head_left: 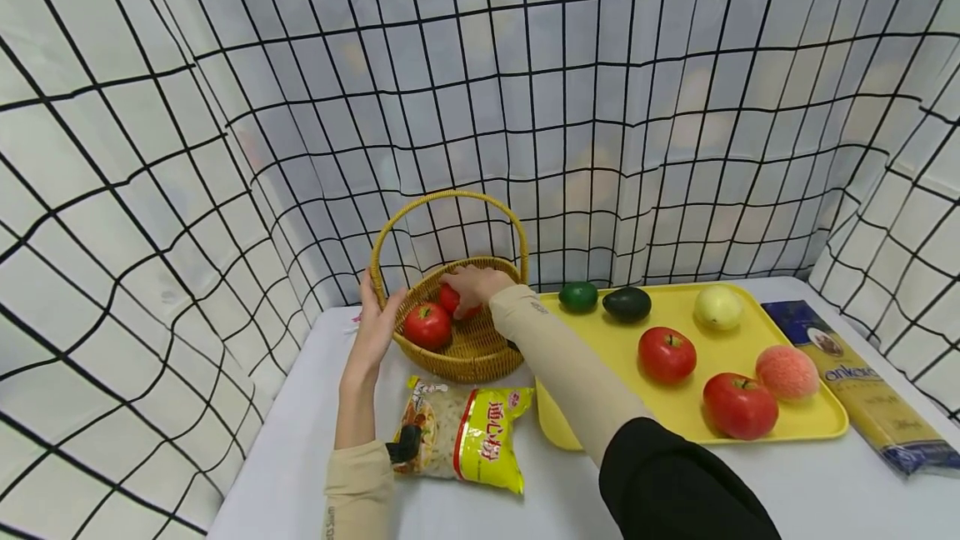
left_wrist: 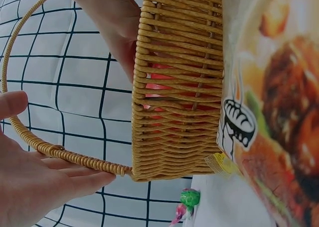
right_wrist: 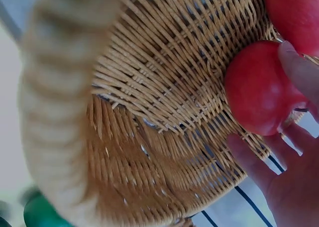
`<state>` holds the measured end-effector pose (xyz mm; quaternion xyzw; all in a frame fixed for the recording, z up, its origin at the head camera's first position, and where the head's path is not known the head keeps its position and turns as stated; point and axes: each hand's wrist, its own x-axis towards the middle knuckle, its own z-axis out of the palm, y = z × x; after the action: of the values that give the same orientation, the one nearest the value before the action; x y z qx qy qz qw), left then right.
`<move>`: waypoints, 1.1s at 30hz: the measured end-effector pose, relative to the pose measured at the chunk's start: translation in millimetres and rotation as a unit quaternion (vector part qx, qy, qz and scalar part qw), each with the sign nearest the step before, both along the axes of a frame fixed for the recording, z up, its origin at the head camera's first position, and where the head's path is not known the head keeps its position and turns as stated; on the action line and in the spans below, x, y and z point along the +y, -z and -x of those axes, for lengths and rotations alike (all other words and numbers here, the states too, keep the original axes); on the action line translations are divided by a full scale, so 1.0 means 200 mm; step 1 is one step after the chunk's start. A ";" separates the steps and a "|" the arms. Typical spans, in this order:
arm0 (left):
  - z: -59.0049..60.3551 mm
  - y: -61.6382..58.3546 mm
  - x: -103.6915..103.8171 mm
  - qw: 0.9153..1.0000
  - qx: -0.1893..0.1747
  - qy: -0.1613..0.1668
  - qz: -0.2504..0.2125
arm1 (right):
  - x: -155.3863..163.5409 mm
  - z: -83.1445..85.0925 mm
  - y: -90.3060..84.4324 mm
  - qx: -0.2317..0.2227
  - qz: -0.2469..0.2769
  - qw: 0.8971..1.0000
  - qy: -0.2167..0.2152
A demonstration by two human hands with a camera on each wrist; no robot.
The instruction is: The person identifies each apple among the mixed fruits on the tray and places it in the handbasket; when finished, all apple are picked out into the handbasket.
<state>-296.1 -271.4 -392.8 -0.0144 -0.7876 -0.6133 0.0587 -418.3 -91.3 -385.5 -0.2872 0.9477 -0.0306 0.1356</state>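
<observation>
Head: basket [head_left: 468, 367] near desk's [head_left: 292, 440] back-left corner, yellow tray [head_left: 611, 344] to its right. Right hand [head_left: 476, 283] inside basket, gripping red fruit [head_left: 450, 297] beside second fruit [head_left: 427, 326].
Left wrist: left hand [left_wrist: 40, 182] wide, straight fingers against handle [left_wrist: 75, 157].
Right wrist: thumb and fingertips on gripped fruit, near basket wall.

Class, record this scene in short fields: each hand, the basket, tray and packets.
left hand: at the basket handle, which runs between thumb and fingers
right hand: grips a red fruit inside the basket
basket: holds that fruit and another red fruit
yellow tray: two dark green fruits, pale yellow fruit, pink fruit, two red fruits
packets: yellow bag in front of the basket, blue and gold packet right of the tray
</observation>
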 end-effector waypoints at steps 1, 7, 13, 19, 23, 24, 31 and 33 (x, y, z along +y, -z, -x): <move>0.00 0.00 0.00 1.000 0.002 0.001 -0.001 | 0.00 0.00 0.00 0.000 -0.001 1.000 -0.002; -0.01 -0.06 0.01 1.000 -0.007 0.008 -0.011 | 0.06 0.00 -0.05 0.024 0.003 0.999 -0.035; -0.06 -0.13 0.03 0.999 -0.020 0.016 -0.024 | 0.16 -0.03 -0.09 0.059 0.020 0.996 -0.071; -0.01 -0.04 -0.01 1.000 -0.001 0.006 -0.004 | 0.30 -0.14 -0.09 0.067 0.065 0.992 -0.081; 0.01 -0.01 -0.03 1.000 0.005 0.001 0.004 | 0.43 -0.23 -0.09 0.090 0.098 0.989 -0.073; 0.01 -0.01 -0.03 1.000 0.003 0.001 0.004 | 0.47 -0.26 -0.08 0.100 0.105 0.987 -0.070; -0.06 -0.10 0.01 1.000 -0.025 0.014 -0.011 | 0.77 -0.47 0.00 0.128 0.170 0.977 -0.011; -0.07 -0.12 0.02 0.999 -0.028 0.014 -0.011 | 0.85 -0.54 0.02 0.133 0.181 0.974 0.008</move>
<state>-281.5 -266.4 -369.8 -0.0078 -0.7820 -0.6227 0.0276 -310.2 79.1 -389.1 -0.3008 0.9382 -0.1646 -0.0468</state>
